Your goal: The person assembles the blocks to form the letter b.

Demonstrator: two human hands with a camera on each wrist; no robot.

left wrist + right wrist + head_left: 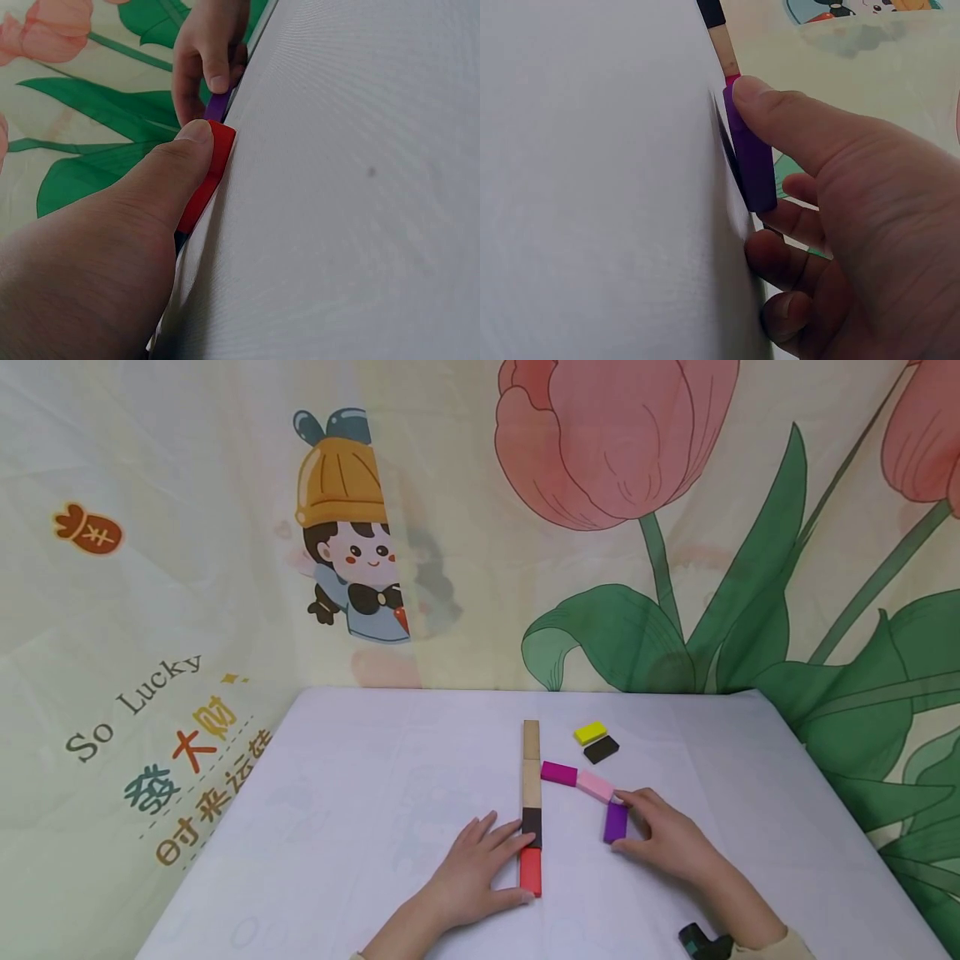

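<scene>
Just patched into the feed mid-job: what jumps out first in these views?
A straight line of blocks runs down the middle of the white table: two wooden blocks, a black one, then a red block nearest the person, where the left hand rests with its thumb on it. To its right a second string bends away, magenta block, pink block, then a purple block pinched by the right hand.

Table (337, 827): left half open. Block row (531, 777) centre; pink blocks (577, 779), yellow/black pair (596, 742) crowd right.
</scene>
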